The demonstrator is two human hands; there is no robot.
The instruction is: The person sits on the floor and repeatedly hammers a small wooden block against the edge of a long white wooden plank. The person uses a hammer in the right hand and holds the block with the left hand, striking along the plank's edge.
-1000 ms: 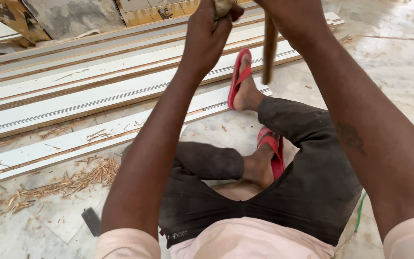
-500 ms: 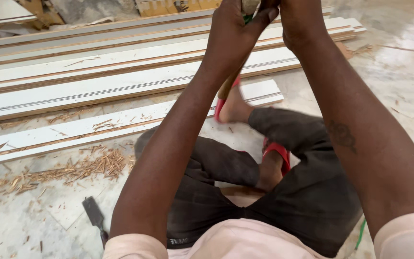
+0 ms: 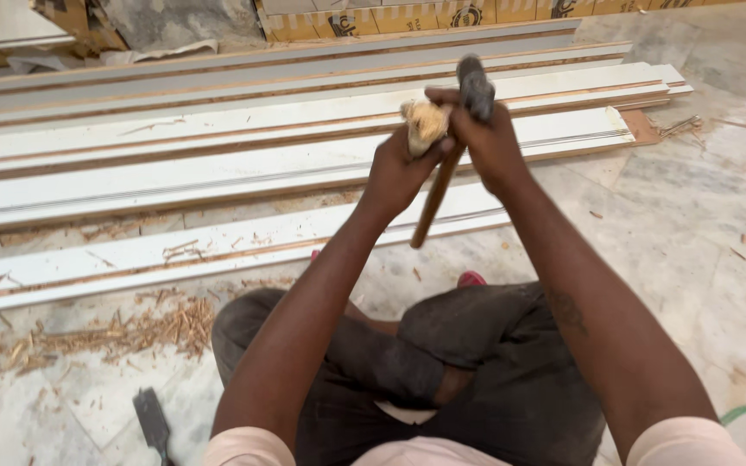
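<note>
Both hands had dropped from the top edge of the view into full sight since half a second before, and the legs had folded in closer under the body. Yellow cardboard boxes [image 3: 390, 17] with dark round marks stood in a row along the far edge, behind the boards; how many could not be told, as the frame cut them off. About seven long white boards [image 3: 218, 173] with raw wood edges lay side by side on the marble floor [image 3: 718, 224], and a scatter of wood shavings [image 3: 157, 324] lay in front of the nearest one. One dark chisel [image 3: 153, 423] lay on the floor by the left knee. The left hand [image 3: 399, 168] was closed around a pale, frayed lump of wood [image 3: 425, 122]. The right hand [image 3: 489, 142] was clamped on a hammer [image 3: 455, 142], held up in front of the chest above the boards: its dark metal head stuck out above the fist and its brown wooden handle slanted down and to the left beneath the hands. The two hands touched each other.
</note>
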